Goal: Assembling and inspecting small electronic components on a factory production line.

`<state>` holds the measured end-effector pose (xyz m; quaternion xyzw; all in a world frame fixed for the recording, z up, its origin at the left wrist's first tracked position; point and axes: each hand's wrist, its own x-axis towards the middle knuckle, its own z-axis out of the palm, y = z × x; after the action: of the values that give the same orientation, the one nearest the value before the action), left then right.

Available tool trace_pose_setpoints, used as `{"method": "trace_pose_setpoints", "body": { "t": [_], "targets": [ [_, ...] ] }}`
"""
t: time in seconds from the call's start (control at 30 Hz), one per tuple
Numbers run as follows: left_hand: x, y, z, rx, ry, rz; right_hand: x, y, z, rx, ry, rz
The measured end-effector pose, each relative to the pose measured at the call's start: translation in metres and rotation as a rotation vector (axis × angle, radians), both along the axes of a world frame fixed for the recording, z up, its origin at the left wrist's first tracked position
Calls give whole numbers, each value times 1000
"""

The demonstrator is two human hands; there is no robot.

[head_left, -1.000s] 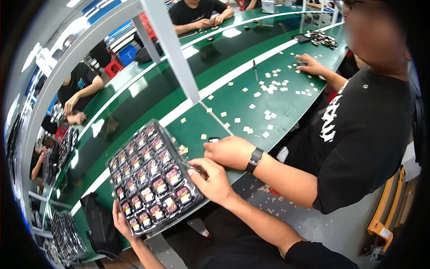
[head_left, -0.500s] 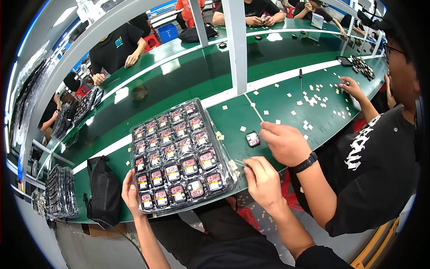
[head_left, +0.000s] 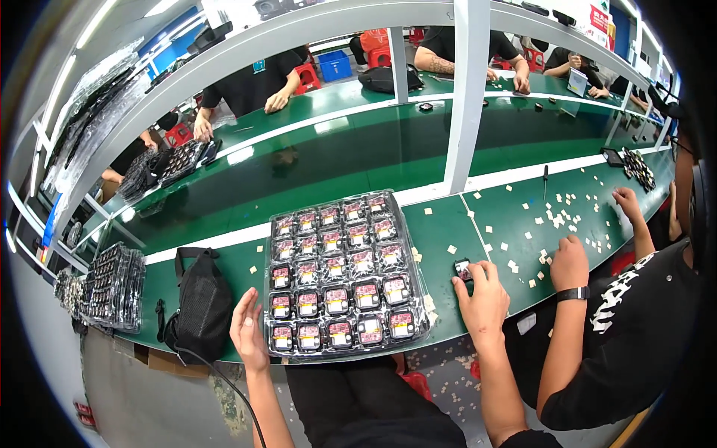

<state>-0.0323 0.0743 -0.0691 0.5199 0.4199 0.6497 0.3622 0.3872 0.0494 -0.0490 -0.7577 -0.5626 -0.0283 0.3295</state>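
A clear plastic tray [head_left: 409, 299] filled with rows of small square black devices lies on the green table before me. Each device shows a reddish circuit face with a white and yellow label. My left hand [head_left: 249, 332] is at the tray's near left corner, fingers stretched out along its side. To the right of the tray, my right hand [head_left: 484, 302] has its thumb and fingers closed around one loose square black device [head_left: 463, 269], partly covered by the fingers.
A co-worker's hand [head_left: 571, 265] with a black wristband is over the table at right, near scattered pale square pieces [head_left: 562, 218]. A screwdriver [head_left: 545, 175] lies beyond. At left are a black bag [head_left: 202, 299] and stacked trays [head_left: 116, 287]. A white post [head_left: 468, 97] rises at the back.
My right hand has moved from the tray's right side to the loose device and taken hold of it. The co-worker's hand has drawn away rightward. My view has shifted, moving the scene rightward.
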Motion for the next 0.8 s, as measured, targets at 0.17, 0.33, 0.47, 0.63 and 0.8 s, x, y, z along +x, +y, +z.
{"method": "trace_pose_setpoints", "body": {
  "t": [0.17, 0.33, 0.47, 0.63, 0.8],
  "targets": [
    [36, -37, 50, 111, 606, 231, 2, -1, 0, 47, 57, 42],
    [81, -55, 76, 218, 936, 172, -1, -2, 4, 111, 162, 53],
    [121, -57, 84, 309, 814, -6, -1, -3, 9, 163, 287, 79],
    [153, -42, 88, 254, 494, -303, -4, -14, 17, 289, 580, 159],
    [166, -28, 88, -138, -213, -656, -50, -26, 60, 354, 686, 610]
  ]
}}
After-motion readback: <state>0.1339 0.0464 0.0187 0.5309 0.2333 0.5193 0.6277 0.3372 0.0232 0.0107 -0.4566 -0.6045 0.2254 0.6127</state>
